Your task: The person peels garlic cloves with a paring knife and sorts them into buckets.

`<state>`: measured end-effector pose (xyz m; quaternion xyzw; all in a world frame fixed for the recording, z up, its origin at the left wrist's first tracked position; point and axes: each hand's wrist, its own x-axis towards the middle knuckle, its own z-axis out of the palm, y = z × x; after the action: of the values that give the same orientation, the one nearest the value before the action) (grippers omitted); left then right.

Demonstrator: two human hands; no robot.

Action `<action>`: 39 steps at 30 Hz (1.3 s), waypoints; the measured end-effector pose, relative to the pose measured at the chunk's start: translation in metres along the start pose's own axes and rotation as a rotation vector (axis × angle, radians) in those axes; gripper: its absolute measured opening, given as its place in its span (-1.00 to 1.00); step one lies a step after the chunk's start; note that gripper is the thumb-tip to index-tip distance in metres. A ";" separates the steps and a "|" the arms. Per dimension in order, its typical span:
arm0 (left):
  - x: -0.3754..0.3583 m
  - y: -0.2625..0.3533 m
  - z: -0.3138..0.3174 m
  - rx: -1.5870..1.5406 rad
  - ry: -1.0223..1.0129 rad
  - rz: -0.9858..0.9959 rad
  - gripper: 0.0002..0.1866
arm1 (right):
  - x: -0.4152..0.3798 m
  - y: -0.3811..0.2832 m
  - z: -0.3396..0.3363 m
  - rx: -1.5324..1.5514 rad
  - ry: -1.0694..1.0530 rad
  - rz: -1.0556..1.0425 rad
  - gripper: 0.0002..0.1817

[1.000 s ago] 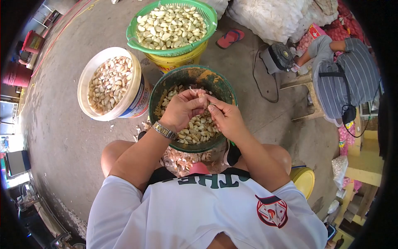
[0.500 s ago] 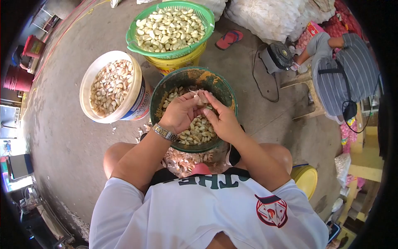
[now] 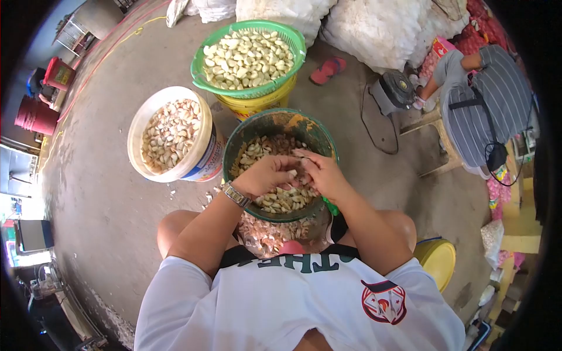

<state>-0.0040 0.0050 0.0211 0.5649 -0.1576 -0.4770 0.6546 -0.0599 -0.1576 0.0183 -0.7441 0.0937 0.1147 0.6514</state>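
Both hands are over a dark green tub [image 3: 231, 155] with garlic cloves [image 3: 281, 200] inside. My left hand [image 3: 265, 176], with a metal watch at the wrist, has its fingers curled around a pale garlic clove [image 3: 293, 174]. Close beside it, my right hand [image 3: 325, 176] has its fingers bent and drawn together, almost meeting the left fingertips. What sits in the right fingers is too small to make out. Something green [image 3: 331, 206] shows under the right hand, by the tub's rim.
A white bucket [image 3: 136, 126] of unpeeled cloves stands left. Behind the tub, a green basket [image 3: 199, 76] of peeled cloves rests on a yellow bucket [image 3: 257, 108]. Papery skins [image 3: 269, 233] litter the floor. A red slipper [image 3: 328, 70], white sacks [image 3: 374, 35] and a seated person [image 3: 492, 105] are farther off.
The view has shifted, so the containers appear lower and slightly right. My hands have moved a little apart and lower into the tub's opening. Green material now shows beneath the right hand.
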 end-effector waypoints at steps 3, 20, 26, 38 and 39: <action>-0.002 -0.004 -0.003 0.254 0.078 0.032 -0.68 | -0.003 -0.005 -0.005 0.092 0.017 0.193 -0.67; 0.083 0.069 -0.062 1.402 0.635 0.324 -0.76 | -0.018 -0.015 -0.025 -0.528 0.075 -0.055 -0.65; 0.131 -0.105 -0.084 1.677 0.180 -0.130 -0.70 | -0.019 -0.006 -0.025 -0.555 0.099 -0.174 -0.66; 0.095 -0.104 -0.043 1.819 -0.366 -0.422 -0.61 | -0.021 0.003 -0.037 -0.566 0.161 -0.221 -0.65; 0.091 -0.112 -0.040 1.745 -0.513 -0.453 -0.61 | -0.022 0.002 -0.037 -0.568 0.150 -0.189 -0.65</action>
<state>0.0209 -0.0338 -0.1208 0.7511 -0.4854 -0.4164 -0.1639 -0.0795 -0.1945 0.0276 -0.9082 0.0362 0.0201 0.4165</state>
